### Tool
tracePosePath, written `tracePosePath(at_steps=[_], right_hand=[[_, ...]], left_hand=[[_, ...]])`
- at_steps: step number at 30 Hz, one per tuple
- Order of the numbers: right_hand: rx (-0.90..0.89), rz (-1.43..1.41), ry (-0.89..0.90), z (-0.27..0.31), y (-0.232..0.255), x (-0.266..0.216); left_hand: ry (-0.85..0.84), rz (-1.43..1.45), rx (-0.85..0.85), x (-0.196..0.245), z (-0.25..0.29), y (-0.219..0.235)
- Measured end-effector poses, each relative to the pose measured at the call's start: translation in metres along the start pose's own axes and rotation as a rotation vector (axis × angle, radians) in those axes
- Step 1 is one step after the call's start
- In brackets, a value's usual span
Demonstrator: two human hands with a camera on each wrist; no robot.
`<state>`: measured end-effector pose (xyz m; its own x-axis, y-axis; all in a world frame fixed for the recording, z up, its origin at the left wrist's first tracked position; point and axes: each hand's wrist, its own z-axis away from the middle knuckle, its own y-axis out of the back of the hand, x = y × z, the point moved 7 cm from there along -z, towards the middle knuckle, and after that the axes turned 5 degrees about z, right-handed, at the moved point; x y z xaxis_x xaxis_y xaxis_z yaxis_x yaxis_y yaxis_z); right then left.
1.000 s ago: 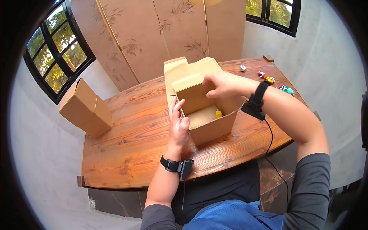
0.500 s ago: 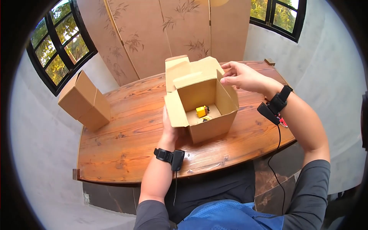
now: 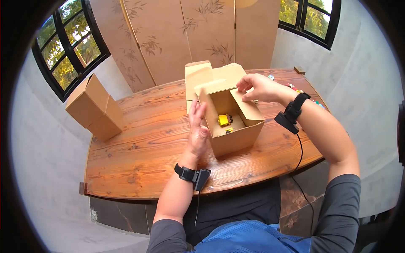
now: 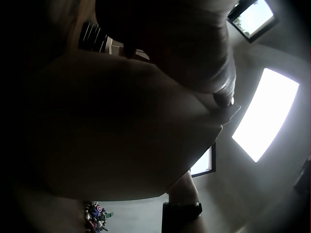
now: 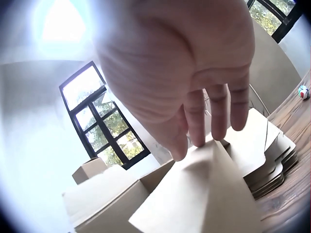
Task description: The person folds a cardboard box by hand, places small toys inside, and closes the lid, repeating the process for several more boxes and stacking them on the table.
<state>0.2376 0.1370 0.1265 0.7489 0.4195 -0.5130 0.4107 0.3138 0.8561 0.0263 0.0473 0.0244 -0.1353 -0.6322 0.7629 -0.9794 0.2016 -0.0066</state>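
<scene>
An upright cardboard box [image 3: 236, 143] stands with its top uncovered. Inside lie a yellow blocky toy [image 3: 223, 120] and a smaller black-and-yellow piece [image 3: 229, 130]. My left hand [image 3: 198, 130] rests along the outside of the box's left flap [image 3: 205, 111], fingers extended. At the opposite side my right hand [image 3: 263, 88] pinches the right flap [image 3: 248, 105], which leans inward over the opening. The right wrist view shows the thumb and fingertips of that hand [image 5: 194, 87] at the flap's upper edge. In the left wrist view the dark box side fills much of the picture.
Flattened cardboard sheets [image 3: 202, 76] lie behind the box. A second, closed carton [image 3: 97, 109] stands at the table's left end. Small colourful toys, among them a ball [image 3: 271, 77], lie at the right rear of the wooden table [image 3: 139, 160]. A cable [image 3: 301, 152] hangs from my right wrist.
The left flap has swung from leaning outward to upright, my left hand now higher beside it. The right flap has tipped inward under my right hand, which reached over the box a second ago.
</scene>
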Motion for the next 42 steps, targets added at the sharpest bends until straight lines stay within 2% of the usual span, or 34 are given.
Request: tracePosePath(at_steps=[1,4,6,9,12,15,17,19,21,23,27,29,36,40,42], right_hand=[[0.045,0.066,0.022,-0.002,0.0,-0.001],[0.099,0.016,0.046,-0.004,-0.006,-0.001],[0.05,-0.01,-0.011,-0.003,-0.01,-0.002],[0.085,0.134,0.041,-0.002,-0.011,-0.013],[0.128,0.194,-0.043,-0.002,-0.01,-0.008],[0.11,0.058,-0.089,0.0,-0.009,0.001],[0.049,-0.236,-0.035,-0.005,-0.015,0.006],[0.043,-0.261,-0.026,-0.004,-0.019,0.008],[0.038,-0.288,-0.016,0.001,-0.022,0.003],[0.03,-0.147,-0.018,0.006,-0.024,-0.002],[0.042,-0.205,-0.001,0.012,-0.026,0.001],[0.166,-0.148,0.092,0.017,-0.021,-0.002],[0.264,-0.226,0.141,0.028,-0.027,0.005],[0.39,-0.155,0.205,0.034,-0.022,-0.005],[0.453,-0.125,0.226,0.036,-0.02,-0.005]], left_hand=[[-0.054,-0.203,0.013,0.004,-0.002,0.0],[-0.083,-0.241,0.036,0.005,-0.002,-0.003],[-0.082,-0.229,0.046,0.004,-0.003,-0.004],[-0.08,-0.237,0.049,0.008,-0.004,-0.003],[-0.076,-0.241,0.047,0.008,-0.004,-0.002],[-0.065,-0.157,0.071,0.002,-0.004,-0.001],[-0.061,-0.089,0.093,0.001,-0.004,0.001],[-0.07,-0.006,0.14,0.002,-0.004,0.006],[-0.073,-0.019,0.139,0.005,-0.004,0.007],[-0.078,-0.034,0.138,0.006,-0.003,0.007],[-0.088,-0.049,0.162,0.009,-0.003,0.007],[-0.098,-0.067,0.165,0.013,-0.003,0.005],[-0.092,-0.08,0.151,0.017,-0.005,0.001],[-0.051,-0.031,0.19,0.01,-0.003,0.004],[-0.094,-0.023,0.17,0.002,-0.001,0.005]])
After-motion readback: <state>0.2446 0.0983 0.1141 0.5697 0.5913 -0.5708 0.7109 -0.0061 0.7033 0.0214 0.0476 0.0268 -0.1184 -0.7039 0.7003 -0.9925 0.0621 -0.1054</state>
